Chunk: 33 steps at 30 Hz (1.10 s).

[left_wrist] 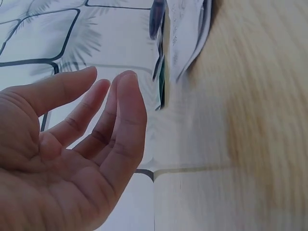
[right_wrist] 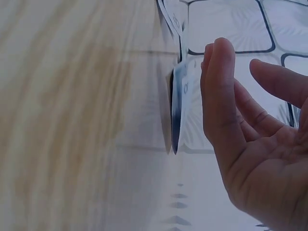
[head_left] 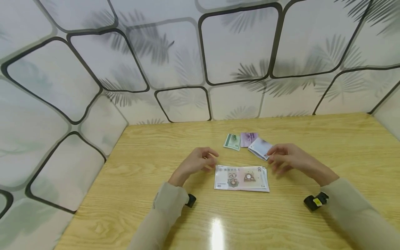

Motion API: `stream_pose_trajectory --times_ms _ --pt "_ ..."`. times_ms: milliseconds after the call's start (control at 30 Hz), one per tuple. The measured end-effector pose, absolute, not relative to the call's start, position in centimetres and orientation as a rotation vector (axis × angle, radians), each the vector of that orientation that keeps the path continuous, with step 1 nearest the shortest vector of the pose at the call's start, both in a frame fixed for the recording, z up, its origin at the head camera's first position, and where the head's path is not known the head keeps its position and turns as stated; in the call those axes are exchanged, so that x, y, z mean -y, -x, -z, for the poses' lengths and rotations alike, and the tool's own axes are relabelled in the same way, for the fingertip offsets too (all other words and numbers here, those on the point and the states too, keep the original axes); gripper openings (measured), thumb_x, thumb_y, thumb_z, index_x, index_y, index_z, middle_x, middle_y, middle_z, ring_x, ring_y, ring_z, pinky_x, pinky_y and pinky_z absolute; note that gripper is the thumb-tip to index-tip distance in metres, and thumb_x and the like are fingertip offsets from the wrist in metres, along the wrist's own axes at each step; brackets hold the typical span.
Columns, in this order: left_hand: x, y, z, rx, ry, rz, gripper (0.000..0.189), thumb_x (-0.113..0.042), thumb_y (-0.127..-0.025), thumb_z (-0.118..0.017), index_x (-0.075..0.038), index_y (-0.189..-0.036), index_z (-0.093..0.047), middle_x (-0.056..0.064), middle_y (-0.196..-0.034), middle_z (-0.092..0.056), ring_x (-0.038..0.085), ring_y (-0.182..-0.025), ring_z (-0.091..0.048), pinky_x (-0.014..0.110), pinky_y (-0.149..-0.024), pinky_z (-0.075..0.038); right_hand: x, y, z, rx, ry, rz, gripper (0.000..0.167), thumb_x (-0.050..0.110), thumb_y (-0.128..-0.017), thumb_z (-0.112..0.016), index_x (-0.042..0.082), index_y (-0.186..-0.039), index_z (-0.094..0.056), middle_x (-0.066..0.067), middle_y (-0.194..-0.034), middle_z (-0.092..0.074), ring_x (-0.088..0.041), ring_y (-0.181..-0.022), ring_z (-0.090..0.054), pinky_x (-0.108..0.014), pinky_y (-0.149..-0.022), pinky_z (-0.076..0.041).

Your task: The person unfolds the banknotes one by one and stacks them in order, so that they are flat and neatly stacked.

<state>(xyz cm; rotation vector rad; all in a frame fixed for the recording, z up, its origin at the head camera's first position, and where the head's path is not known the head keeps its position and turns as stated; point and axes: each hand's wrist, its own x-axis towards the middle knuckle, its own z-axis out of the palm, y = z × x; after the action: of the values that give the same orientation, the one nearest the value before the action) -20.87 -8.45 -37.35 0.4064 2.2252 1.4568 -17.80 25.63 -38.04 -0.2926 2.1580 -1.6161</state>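
A stack of 20-marked banknotes [head_left: 240,178] lies flat on the wooden table, its edges slightly fanned at the right. Just off its upper left corner is my left hand [head_left: 200,161], fingers loosely bent with nothing between them. My right hand [head_left: 287,159] hovers to the upper right of the stack, also loosely curved and holding nothing. Its fingertips overlap the edge of a folded bluish banknote [head_left: 260,148] in the head view. In the right wrist view that folded note [right_wrist: 179,106] stands apart from the fingers. Behind the stack lie a green banknote [head_left: 232,141] and a purple banknote [head_left: 248,139].
The wooden table [head_left: 140,166] meets a wall covering [head_left: 184,104] with dark outlines and leaf patterns at its back and left. A black wrist device [head_left: 315,202] with a yellow mark sits at the right cuff, another black device [head_left: 191,200] at the left cuff.
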Motion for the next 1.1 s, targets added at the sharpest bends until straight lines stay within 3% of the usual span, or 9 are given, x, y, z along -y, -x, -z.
stream_pose_trajectory --times_ms 333,667,1100 --pt "6.8 22.0 36.7 -2.234 -0.434 -1.523 0.027 -0.003 -0.103 -0.056 0.011 -0.125 -0.061 0.018 -0.107 -0.064 0.034 -0.095 -0.068 0.037 -0.078 -0.062 -26.6 19.0 37.7 -2.246 0.199 1.585 0.038 0.011 -0.106 -0.052 -0.018 -0.130 -0.046 -0.018 -0.106 -0.067 -0.021 -0.086 -0.067 -0.037 -0.074 -0.062" --pt "5.3 22.7 37.1 -2.208 -0.411 -1.550 0.025 -0.005 -0.103 -0.058 0.009 -0.123 -0.062 0.021 -0.109 -0.064 0.033 -0.097 -0.068 0.038 -0.081 -0.062 -27.2 19.8 37.5 -2.334 0.129 1.545 0.046 0.020 -0.108 -0.053 -0.016 -0.134 -0.045 -0.027 -0.125 -0.057 -0.025 -0.105 -0.063 -0.037 -0.083 -0.061" --pt "3.3 22.8 37.4 -2.123 -0.390 -1.624 0.027 -0.003 -0.102 -0.059 0.010 -0.126 -0.060 0.017 -0.104 -0.064 0.036 -0.101 -0.067 0.039 -0.086 -0.060 -27.8 20.7 37.9 -2.378 0.109 1.502 0.049 0.019 -0.108 -0.050 -0.019 -0.138 -0.040 -0.030 -0.130 -0.052 -0.019 -0.101 -0.061 -0.035 -0.085 -0.059"
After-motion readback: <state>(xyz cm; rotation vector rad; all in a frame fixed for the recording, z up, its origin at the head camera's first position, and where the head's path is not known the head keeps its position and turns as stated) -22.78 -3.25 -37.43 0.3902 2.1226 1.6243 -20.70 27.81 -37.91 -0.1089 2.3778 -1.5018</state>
